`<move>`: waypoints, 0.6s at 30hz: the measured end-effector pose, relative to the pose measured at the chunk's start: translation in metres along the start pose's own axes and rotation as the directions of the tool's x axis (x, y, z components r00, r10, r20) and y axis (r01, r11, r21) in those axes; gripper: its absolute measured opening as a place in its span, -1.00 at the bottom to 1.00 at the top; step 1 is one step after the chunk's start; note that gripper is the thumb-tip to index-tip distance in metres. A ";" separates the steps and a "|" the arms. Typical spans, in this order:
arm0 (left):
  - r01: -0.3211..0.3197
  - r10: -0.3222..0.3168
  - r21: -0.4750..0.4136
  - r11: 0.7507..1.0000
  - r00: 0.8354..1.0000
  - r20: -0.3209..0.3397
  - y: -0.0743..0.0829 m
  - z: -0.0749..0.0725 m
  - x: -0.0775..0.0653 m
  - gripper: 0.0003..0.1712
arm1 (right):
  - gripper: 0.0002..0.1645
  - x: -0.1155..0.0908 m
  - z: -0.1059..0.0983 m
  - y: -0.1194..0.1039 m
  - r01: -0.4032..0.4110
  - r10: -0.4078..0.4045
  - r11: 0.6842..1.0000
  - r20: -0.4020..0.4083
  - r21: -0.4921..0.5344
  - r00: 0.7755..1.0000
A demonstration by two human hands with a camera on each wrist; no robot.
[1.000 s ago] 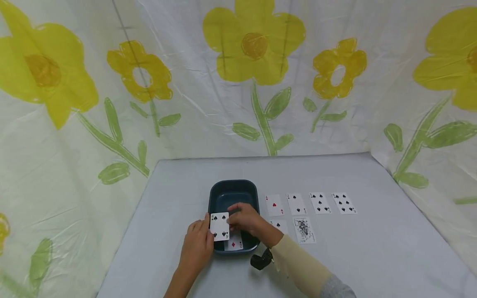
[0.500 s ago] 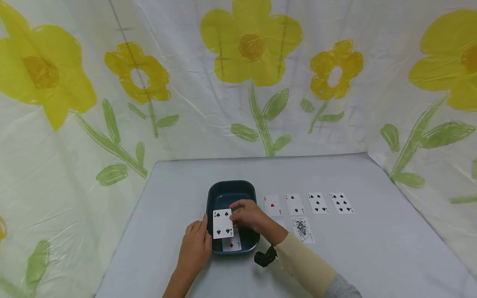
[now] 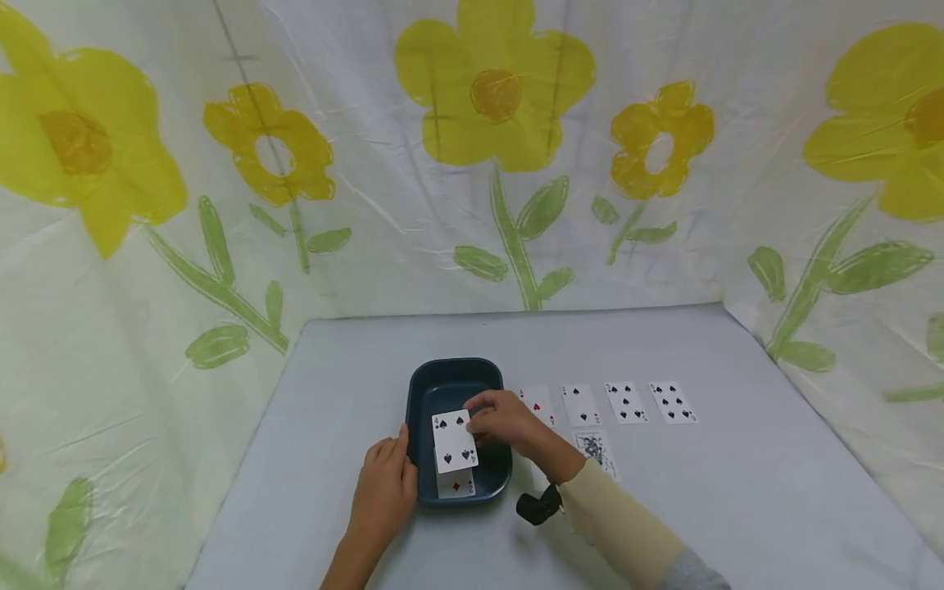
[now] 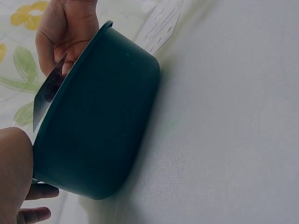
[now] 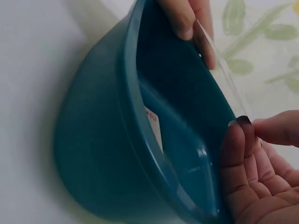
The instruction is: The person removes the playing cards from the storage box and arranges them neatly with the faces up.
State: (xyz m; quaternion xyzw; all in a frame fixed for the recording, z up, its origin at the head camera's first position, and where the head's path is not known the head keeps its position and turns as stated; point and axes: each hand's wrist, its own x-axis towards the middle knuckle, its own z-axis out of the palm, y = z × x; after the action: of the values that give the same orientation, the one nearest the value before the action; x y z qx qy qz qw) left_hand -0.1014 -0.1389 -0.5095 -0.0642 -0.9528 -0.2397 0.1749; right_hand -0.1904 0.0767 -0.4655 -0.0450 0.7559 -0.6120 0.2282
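Note:
In the head view a dark teal tub stands on the table, with a two of diamonds lying inside at its near end. My right hand pinches the right edge of a four of spades between thumb and fingers. That card is face up over the tub and partly covers the two of diamonds. My left hand holds the tub's left rim. In the right wrist view the held card appears edge-on above the opening, its right end between my right thumb and fingertips.
Right of the tub an ace of hearts, a two of spades, a five of spades and a six of spades lie in a row. A joker lies below them, near my right forearm. A flowered curtain surrounds the table.
My right hand has moved rightward with the four of spades, drawing it away from the left rim to the tub's middle. The card is now slightly turned. The left hand stays at the rim.

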 end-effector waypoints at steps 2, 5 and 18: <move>-0.004 0.004 -0.007 1.000 1.000 -0.010 0.000 0.001 0.000 -0.44 | -0.58 -0.001 -0.005 0.000 -0.006 0.006 1.000 -0.007 -0.003 1.000; -0.008 0.008 -0.015 1.000 1.000 -0.015 0.000 0.002 0.000 -0.44 | -0.57 -0.004 -0.011 0.000 -0.006 0.006 1.000 -0.013 0.003 1.000; 0.037 -0.036 -0.013 0.999 0.999 0.026 0.002 0.001 -0.001 -0.43 | -0.57 -0.019 -0.042 0.014 0.015 -0.013 1.000 -0.090 0.019 0.996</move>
State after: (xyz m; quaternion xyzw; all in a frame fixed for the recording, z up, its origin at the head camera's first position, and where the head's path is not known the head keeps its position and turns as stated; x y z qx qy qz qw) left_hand -0.1007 -0.1366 -0.5095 -0.0510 -0.9544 -0.2483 0.1577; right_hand -0.1879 0.1250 -0.4670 -0.0202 0.7589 -0.6225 0.1900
